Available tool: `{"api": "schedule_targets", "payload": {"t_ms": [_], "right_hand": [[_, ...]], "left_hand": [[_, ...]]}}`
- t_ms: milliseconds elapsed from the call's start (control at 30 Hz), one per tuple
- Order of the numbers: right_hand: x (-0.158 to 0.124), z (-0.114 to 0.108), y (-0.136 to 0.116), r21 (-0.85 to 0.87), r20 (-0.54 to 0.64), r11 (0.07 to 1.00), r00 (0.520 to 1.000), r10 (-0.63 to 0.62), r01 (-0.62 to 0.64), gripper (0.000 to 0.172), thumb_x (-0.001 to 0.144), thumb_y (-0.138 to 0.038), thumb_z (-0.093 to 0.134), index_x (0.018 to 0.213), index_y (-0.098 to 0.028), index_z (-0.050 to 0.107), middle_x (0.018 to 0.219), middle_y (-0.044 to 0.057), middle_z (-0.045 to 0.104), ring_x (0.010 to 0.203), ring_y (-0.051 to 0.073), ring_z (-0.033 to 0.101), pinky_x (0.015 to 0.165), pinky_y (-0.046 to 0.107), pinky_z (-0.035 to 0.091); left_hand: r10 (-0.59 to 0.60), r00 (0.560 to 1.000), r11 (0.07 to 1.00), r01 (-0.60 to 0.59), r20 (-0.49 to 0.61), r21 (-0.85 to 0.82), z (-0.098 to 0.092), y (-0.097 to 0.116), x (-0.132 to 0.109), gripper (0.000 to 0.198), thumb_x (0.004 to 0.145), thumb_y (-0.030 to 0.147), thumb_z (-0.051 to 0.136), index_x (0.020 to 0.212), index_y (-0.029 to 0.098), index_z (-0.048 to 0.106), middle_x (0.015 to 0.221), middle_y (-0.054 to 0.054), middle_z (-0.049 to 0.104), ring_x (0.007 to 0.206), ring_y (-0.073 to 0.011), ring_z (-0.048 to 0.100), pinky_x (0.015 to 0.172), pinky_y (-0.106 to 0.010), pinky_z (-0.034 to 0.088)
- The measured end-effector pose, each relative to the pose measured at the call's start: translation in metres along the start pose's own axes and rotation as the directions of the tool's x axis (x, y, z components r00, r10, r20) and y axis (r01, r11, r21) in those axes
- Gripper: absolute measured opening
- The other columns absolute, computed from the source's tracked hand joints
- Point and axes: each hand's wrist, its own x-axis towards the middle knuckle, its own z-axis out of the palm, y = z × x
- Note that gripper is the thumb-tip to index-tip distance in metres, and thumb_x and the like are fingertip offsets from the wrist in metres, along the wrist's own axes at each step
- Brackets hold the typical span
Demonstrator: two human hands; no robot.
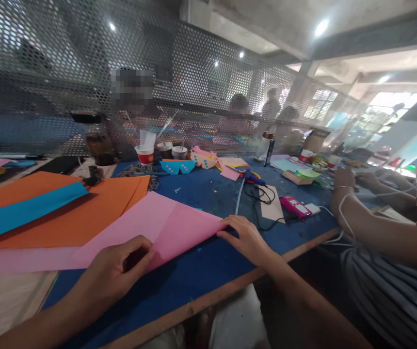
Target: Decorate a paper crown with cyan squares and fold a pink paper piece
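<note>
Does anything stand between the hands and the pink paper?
Nothing visible does. The left hand touches the pink paper at its near edge, and the right hand pinches its right corner. The glue gun lies beyond the right hand, not between.

On the table (190, 276), a sheet (179, 228) spans the lower centre, between the left hand (116, 266) and the right hand (247, 237). Left of it lies stacked paper (104, 206), a paper strip (30, 211) above that. Right of centre, beyond the right hand, lies a glue gun (254, 178). Upper left, a jar (99, 143) stands left of a paper cup (145, 156), both before the mesh partition (201, 63). A co-worker's arm (383, 228) reaches in at far right.
</note>
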Motion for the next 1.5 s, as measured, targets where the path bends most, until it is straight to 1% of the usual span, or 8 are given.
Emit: {"api": "schedule_targets", "payload": {"t_ms": [333, 433, 500, 567, 733, 967, 1333, 1500], "right_hand": [[-0.003, -0.001, 0.001, -0.061, -0.04, 0.991, 0.992, 0.116, -0.118, 0.01, 0.109, -0.032, 0.069, 0.111, -0.024, 0.074, 0.106, 0.006, 0.08, 0.102, 0.027, 0.075, 0.095, 0.044, 0.052], [-0.003, -0.001, 0.002, -0.046, -0.031, 0.991, 0.991, 0.127, -0.128, 0.007, 0.11, -0.03, 0.068, 0.11, -0.024, 0.073, 0.106, 0.006, 0.08, 0.103, 0.027, 0.074, 0.094, 0.043, 0.052], [-0.003, -0.002, 0.001, -0.034, -0.021, 0.992, 0.992, 0.122, -0.123, 0.005, 0.109, -0.028, 0.068, 0.109, -0.024, 0.072, 0.106, 0.005, 0.079, 0.102, 0.026, 0.074, 0.094, 0.043, 0.052], [-0.003, -0.002, 0.0, -0.037, -0.007, 0.993, 0.993, 0.115, -0.115, 0.003, 0.108, -0.025, 0.069, 0.109, -0.024, 0.071, 0.106, 0.005, 0.079, 0.102, 0.026, 0.073, 0.094, 0.043, 0.052], [-0.003, -0.002, 0.0, -0.068, 0.011, 0.992, 0.994, 0.108, -0.107, 0.007, 0.106, -0.021, 0.071, 0.112, -0.024, 0.072, 0.109, 0.006, 0.079, 0.104, 0.027, 0.073, 0.093, 0.043, 0.052], [-0.004, -0.002, -0.003, -0.091, 0.005, 0.989, 0.994, 0.113, -0.112, 0.009, 0.105, -0.018, 0.072, 0.113, -0.023, 0.073, 0.108, 0.005, 0.079, 0.103, 0.026, 0.073, 0.094, 0.041, 0.053], [-0.006, -0.007, -0.014, -0.073, -0.061, 0.972, 0.974, 0.22, -0.224, 0.016, 0.106, -0.013, 0.068, 0.116, -0.025, 0.072, 0.109, 0.002, 0.079, 0.105, 0.024, 0.073, 0.094, 0.04, 0.05], [-0.008, -0.008, -0.013, -0.092, -0.093, 0.968, 0.97, 0.226, -0.234, 0.015, 0.109, -0.013, 0.064, 0.115, -0.025, 0.071, 0.109, 0.001, 0.079, 0.102, 0.023, 0.072, 0.093, 0.039, 0.05]], "left_hand": [[-0.082, 0.997, 0.99, 0.082, -0.001, 0.115, 0.001, -0.008, -0.001, 0.046, 0.1, 0.068, 0.054, 0.081, 0.027, 0.063, 0.065, 0.004, 0.062, 0.057, -0.018, 0.057, 0.055, -0.028, 0.042], [-0.136, 0.987, 0.989, 0.14, -0.083, 0.052, 0.006, -0.015, 0.0, 0.046, 0.096, 0.07, 0.06, 0.115, 0.029, 0.069, 0.081, 0.001, 0.074, 0.062, -0.0201, 0.066, 0.057, -0.029, 0.05], [-0.146, 0.982, 0.989, 0.145, -0.117, -0.018, 0.01, -0.02, 0.001, 0.062, 0.096, 0.068, 0.063, 0.145, 0.031, 0.058, 0.1, -0.003, 0.08, 0.069, -0.022, 0.072, 0.06, -0.031, 0.056], [-0.109, 0.989, 0.993, 0.103, -0.099, -0.062, 0.012, -0.023, 0.004, 0.068, 0.097, 0.064, 0.063, 0.158, 0.034, 0.051, 0.113, -0.006, 0.081, 0.08, -0.0239, 0.077, 0.067, -0.032, 0.062], [0.009, 0.999, 0.999, -0.011, -0.037, -0.04, 0.005, -0.011, 0.027, 0.038, 0.096, 0.061, 0.069, 0.126, 0.042, 0.081, 0.144, -0.003, 0.075, 0.13, -0.0321, 0.072, 0.107, -0.04, 0.061], [-0.193, 0.979, 0.969, 0.201, 0.069, -0.145, 0.007, 0.0, 0.061, 0.049, 0.092, 0.069, 0.072, 0.12, 0.032, 0.083, 0.13, -0.006, 0.083, 0.118, -0.0316, 0.077, 0.101, -0.041, 0.064], [-0.052, 0.999, 0.999, 0.052, 0.012, 0.002, 0.011, -0.004, 0.073, 0.043, 0.098, 0.064, 0.064, 0.118, 0.031, 0.084, 0.112, -0.002, 0.085, 0.083, -0.0213, 0.077, 0.069, -0.027, 0.06], [-0.023, 1.0, 0.998, 0.023, 0.004, 0.06, 0.009, -0.004, 0.079, 0.042, 0.1, 0.064, 0.061, 0.117, 0.033, 0.084, 0.11, -0.001, 0.085, 0.083, -0.0203, 0.076, 0.076, -0.027, 0.06]]}}
